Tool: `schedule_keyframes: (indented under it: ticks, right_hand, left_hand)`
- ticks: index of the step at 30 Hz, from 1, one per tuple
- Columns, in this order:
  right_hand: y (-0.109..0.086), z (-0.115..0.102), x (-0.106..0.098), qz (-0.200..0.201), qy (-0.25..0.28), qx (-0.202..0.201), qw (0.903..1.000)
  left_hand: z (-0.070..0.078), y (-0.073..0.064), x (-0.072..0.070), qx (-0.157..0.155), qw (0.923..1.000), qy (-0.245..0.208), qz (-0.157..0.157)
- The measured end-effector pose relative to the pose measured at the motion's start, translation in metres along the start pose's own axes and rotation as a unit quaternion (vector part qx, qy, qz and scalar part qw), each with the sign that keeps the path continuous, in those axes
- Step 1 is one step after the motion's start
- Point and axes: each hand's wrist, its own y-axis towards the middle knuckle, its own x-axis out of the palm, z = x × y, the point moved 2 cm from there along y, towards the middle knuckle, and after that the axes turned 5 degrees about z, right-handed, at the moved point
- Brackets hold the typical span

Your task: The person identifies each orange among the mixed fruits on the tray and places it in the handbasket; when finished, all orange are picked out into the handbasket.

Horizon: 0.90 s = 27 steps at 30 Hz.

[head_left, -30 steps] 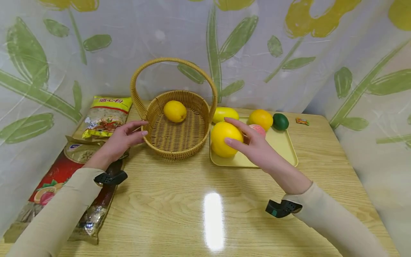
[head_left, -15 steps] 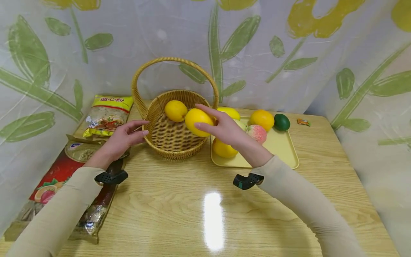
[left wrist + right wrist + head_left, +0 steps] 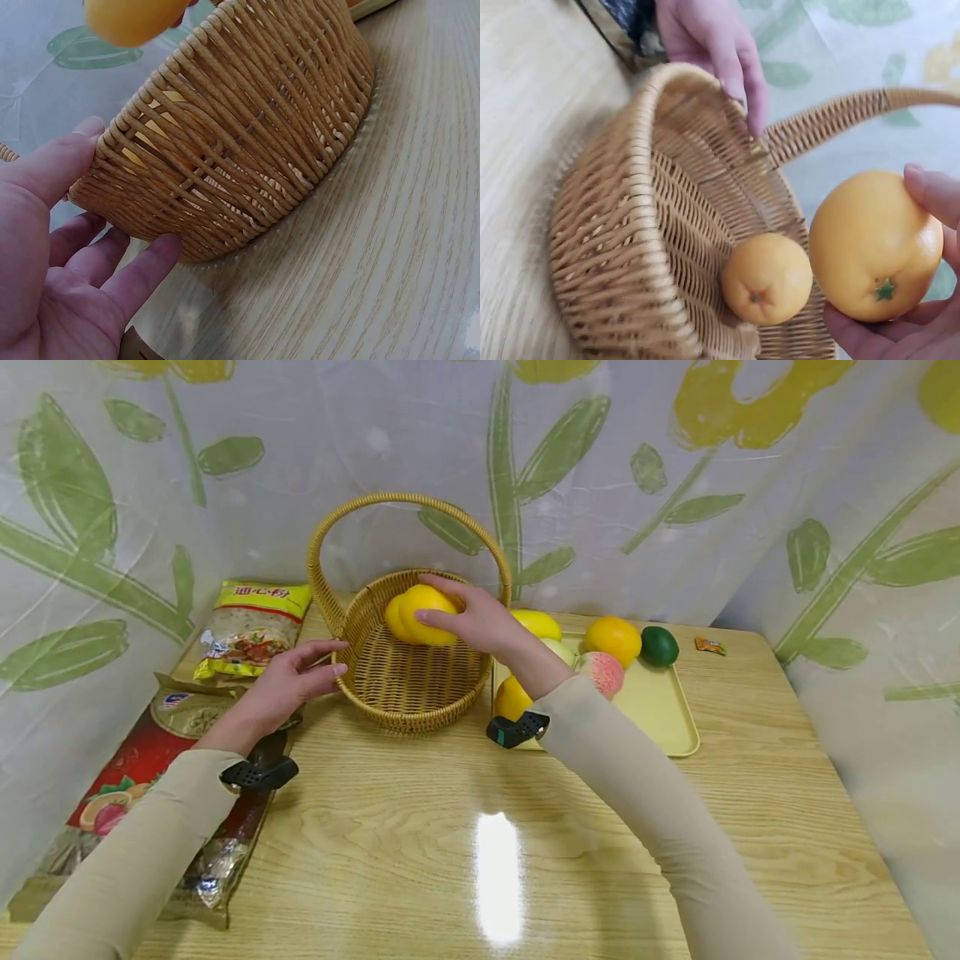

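In my right hand (image 3: 476, 618) I hold a yellow-orange orange (image 3: 877, 244) with a green star-shaped stem mark, fingers and thumb around its sides. It hangs over the wicker basket (image 3: 412, 718), apart from the bottom. Inside the basket lies another yellow-orange fruit (image 3: 766, 279), partly covered by the held one in the head view. My left hand (image 3: 300, 681) rests at the basket's left rim. Its thumb touches the rim, and its fairly straight fingers (image 3: 146, 274) lie against the outer wall.
Right of the basket, a pale yellow tray (image 3: 660, 718) carries a peach (image 3: 602, 672), an orange fruit (image 3: 613, 642), a dark green fruit (image 3: 659, 646) and several yellow ones. Food bags (image 3: 255, 631) lie at left. The tall basket handle (image 3: 408, 497) arches overhead. A small snack packet (image 3: 710, 646) sits far right.
My right hand has carried the orange leftward from above the tray to over the basket. The peach and other tray fruit have come into fuller view. My left hand has stayed at the rim.
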Motion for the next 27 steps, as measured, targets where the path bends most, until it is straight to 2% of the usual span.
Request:
schedule_keyframes:
  ticks: [4,8,16,21,27]
  right_hand:
    - [0.015,0.002,0.007,0.001,0.014,0.021,0.9997]
    - [0.025,0.004,0.019,-0.024,0.039,0.037,0.9983]
    - [0.031,0.004,0.047,-0.113,-0.029,0.033,0.9926]
    - [0.035,0.009,0.062,-0.139,-0.027,0.054,0.9884]
    - [0.037,0.014,0.075,-0.161,-0.057,0.061,0.9835]
  left_hand:
    - [0.0,0.0,-0.001,0.001,1.0,-0.002,0.001]
    - [0.0,0.001,-0.001,0.001,1.0,-0.003,0.002]
    - [0.001,0.001,0.0,-0.003,1.0,0.004,-0.002]
    - [0.001,0.001,0.0,-0.005,1.0,-0.006,-0.003]
    - [0.001,0.0,0.0,-0.006,1.0,-0.006,-0.004]
